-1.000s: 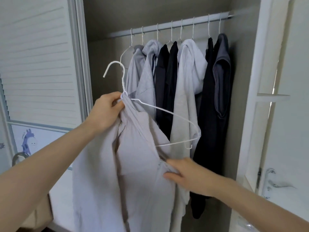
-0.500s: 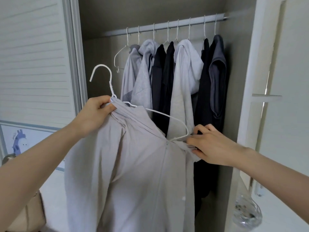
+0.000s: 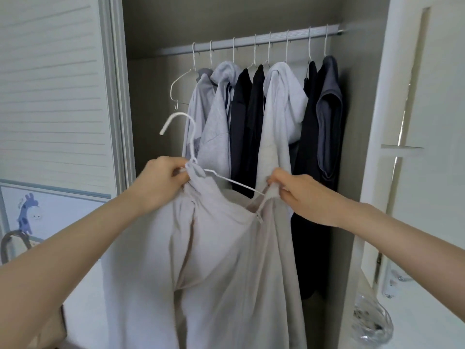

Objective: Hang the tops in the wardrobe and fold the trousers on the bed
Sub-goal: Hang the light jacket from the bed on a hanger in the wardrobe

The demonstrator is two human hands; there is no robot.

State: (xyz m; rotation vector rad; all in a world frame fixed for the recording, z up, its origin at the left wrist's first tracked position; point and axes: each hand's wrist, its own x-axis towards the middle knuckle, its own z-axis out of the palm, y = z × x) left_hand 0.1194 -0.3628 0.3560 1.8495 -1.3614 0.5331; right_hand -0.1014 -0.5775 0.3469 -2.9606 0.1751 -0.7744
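A pale beige zip-up top (image 3: 221, 268) hangs in front of me, partly threaded on a white wire hanger (image 3: 191, 144). My left hand (image 3: 161, 182) grips the hanger's neck together with the top's collar. My right hand (image 3: 299, 195) pinches the top's other shoulder edge at the hanger's right arm. The hanger's hook points up and left, well below the wardrobe rail (image 3: 251, 42). No trousers or bed are in view.
Several grey, white and dark tops (image 3: 276, 117) hang on the rail, with one bare hanger (image 3: 180, 89) at their left. A slatted sliding door (image 3: 55, 91) stands left, an open white door (image 3: 425, 147) right. A clear plastic bag (image 3: 371, 321) hangs low right.
My right hand rose from the top's front to its right shoulder and now pulls the fabric over the hanger's arm. The hanger has tilted more upright in my left hand.
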